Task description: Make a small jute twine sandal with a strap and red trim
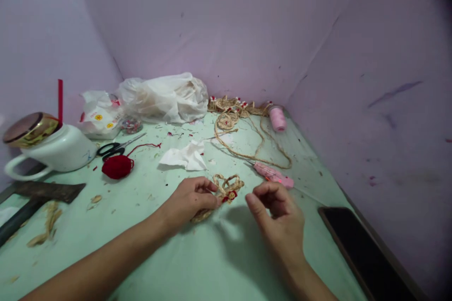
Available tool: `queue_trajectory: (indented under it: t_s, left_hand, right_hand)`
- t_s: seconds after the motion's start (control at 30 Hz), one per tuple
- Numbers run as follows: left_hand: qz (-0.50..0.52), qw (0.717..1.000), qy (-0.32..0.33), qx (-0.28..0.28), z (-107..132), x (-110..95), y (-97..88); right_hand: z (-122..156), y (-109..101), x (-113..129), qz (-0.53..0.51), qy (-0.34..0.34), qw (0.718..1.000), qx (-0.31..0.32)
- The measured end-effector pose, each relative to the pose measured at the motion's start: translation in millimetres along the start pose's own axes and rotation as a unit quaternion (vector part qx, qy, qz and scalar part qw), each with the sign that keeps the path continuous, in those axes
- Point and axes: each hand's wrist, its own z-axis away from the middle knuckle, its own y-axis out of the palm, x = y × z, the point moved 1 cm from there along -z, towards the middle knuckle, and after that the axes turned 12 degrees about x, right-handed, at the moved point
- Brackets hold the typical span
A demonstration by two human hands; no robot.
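Note:
My left hand [192, 200] pinches a small jute twine piece [226, 187] with a red bit on it, pressing it to the green table [219, 258]. Just right of the piece hovers my right hand [278, 211], fingers curled and pinched together; what they hold, if anything, is too small to see. A pink-handled tool [273, 175] lies just beyond my right hand. A loose jute cord [254, 143] runs from there to a jute pile [231, 106] at the back wall.
A red yarn ball [117, 166] and black scissors [115, 147] lie at left, with a white mug [52, 148] and a hatchet [38, 197] beyond. Crumpled tissue [185, 157], plastic bags [165, 96], a pink thread spool [278, 117] and a dark phone [356, 244] surround the work.

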Motion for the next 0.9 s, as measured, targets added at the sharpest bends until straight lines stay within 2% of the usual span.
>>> queue_trajectory:
  t_s: [0.13, 0.37, 0.57, 0.63, 0.73, 0.83, 0.9]
  left_hand:
    - [-0.013, 1.0, 0.01, 0.003, 1.3, 1.2, 2.3]
    - [-0.015, 0.999, 0.036, 0.033, 0.4, 4.5, 1.2]
    - [-0.048, 0.998, 0.025, 0.028, 0.7, 1.5, 1.2]
    - [-0.088, 0.995, 0.045, 0.012, 1.4, 1.9, 0.8]
    - [-0.176, 0.98, 0.074, -0.056, 3.6, 4.1, -0.8]
    - [-0.254, 0.956, 0.074, -0.127, 6.9, 6.2, -1.6]
    - [-0.278, 0.947, 0.072, -0.144, 8.6, 7.1, -1.3]
  right_hand:
    - [0.3, 11.1, 2.9, 0.046, -0.02, 0.997, 0.056]
    - [5.7, 11.9, 2.8, -0.007, -0.027, 0.997, 0.065]
    - [8.7, 2.5, -5.0, 0.039, -0.083, 0.995, 0.049]
    - [9.4, 0.8, -7.4, 0.064, -0.118, 0.989, 0.062]
    - [10.1, -0.6, -7.5, 0.102, -0.155, 0.979, 0.086]
    - [10.8, -0.7, -5.2, 0.154, -0.189, 0.965, 0.095]
    - [11.0, 0.3, -4.0, 0.18, -0.207, 0.956, 0.102]
